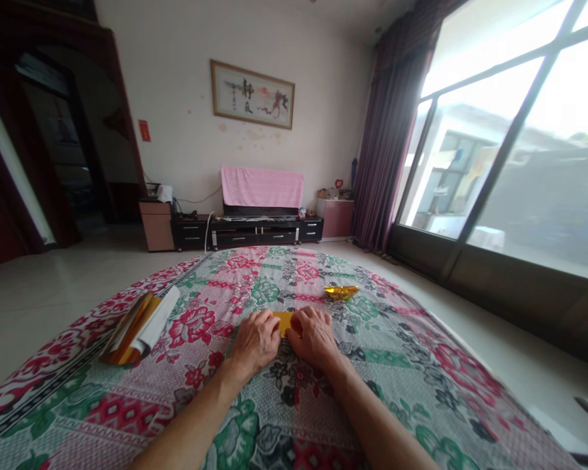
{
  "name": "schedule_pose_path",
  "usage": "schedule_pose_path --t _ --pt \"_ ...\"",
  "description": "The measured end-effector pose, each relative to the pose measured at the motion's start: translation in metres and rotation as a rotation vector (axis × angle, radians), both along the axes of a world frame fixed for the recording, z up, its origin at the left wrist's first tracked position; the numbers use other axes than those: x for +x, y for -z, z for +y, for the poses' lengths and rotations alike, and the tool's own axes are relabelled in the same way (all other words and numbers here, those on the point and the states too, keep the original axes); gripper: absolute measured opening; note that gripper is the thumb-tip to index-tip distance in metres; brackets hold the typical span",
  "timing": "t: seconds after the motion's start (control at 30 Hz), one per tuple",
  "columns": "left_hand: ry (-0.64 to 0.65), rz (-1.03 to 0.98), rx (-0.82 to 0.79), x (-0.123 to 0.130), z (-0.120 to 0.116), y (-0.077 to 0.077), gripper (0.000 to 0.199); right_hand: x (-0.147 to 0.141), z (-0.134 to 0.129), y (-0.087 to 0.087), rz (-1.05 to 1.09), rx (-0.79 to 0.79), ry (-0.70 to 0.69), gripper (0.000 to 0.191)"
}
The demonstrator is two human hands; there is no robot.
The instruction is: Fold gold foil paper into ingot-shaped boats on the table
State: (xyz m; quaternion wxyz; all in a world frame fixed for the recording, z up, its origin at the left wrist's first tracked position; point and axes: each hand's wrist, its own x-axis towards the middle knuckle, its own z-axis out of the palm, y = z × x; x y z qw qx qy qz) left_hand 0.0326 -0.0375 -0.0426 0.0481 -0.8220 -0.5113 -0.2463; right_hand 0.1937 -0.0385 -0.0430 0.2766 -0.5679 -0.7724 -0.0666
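Note:
A small piece of yellow-gold paper (284, 321) lies low over the patterned tablecloth, between my two hands. My left hand (255, 341) grips its left end with curled fingers, and my right hand (314, 334) grips its right end the same way. Much of the paper's two ends is hidden under the fingers. Beyond my right hand sits a shiny gold folded paper shape (342, 293), which neither hand touches. Over to the left rests a loosely curled stack of gold and white sheets (136, 329).
The round table wears a flowered cloth (196, 391) in red, green and grey. Past its far edge stand a low black cabinet (255, 235) and a screen under a pink cover (263, 187). A large window (500, 143) is at the right.

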Motion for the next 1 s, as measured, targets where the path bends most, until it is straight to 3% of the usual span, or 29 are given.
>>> schedule_pose_path --t 0.37,0.63,1.0 --pt "-0.063 -0.036 -0.036 0.006 -0.004 -0.004 0.021 -0.001 -0.001 0.001 0.019 0.01 -0.006 0.014" --pt "-0.076 -0.113 -0.054 0.005 0.006 0.004 0.016 0.0 0.0 0.004 0.024 0.007 -0.003 0.016" --pt "0.072 -0.201 -0.075 -0.012 0.019 0.008 0.027 0.001 0.0 0.003 0.012 -0.002 0.0 0.016"
